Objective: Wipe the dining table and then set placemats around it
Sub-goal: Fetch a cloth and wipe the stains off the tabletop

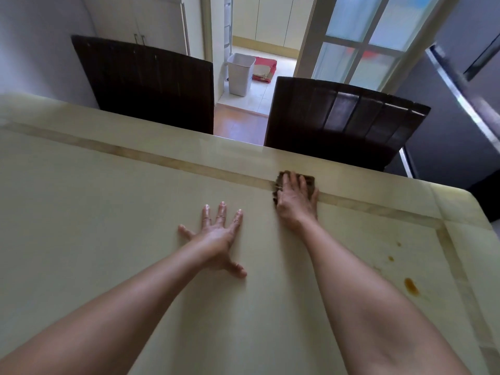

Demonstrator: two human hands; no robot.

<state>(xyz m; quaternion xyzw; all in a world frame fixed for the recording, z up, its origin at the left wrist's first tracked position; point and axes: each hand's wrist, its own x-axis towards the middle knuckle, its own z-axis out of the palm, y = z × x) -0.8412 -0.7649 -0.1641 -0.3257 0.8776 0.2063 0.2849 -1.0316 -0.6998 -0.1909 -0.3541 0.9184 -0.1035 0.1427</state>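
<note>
the left hand (216, 235) lies flat on the pale worktop (102, 217), fingers (221, 212) straight and spread wide, holding nothing. just to its right and a little farther away, the right hand (296, 197) presses down on a dark brown cloth (309, 182), its fingers laid nearly straight over the top rather than curled around it. the cloth sits on the tan stripe (135, 153) that runs along the far side of the worktop. brown stains (411, 286) mark the worktop near its right edge, well apart from the cloth. two dark chairs (146, 82) stand at the far side, with a white bin (240, 73) on the floor beyond them.
</note>
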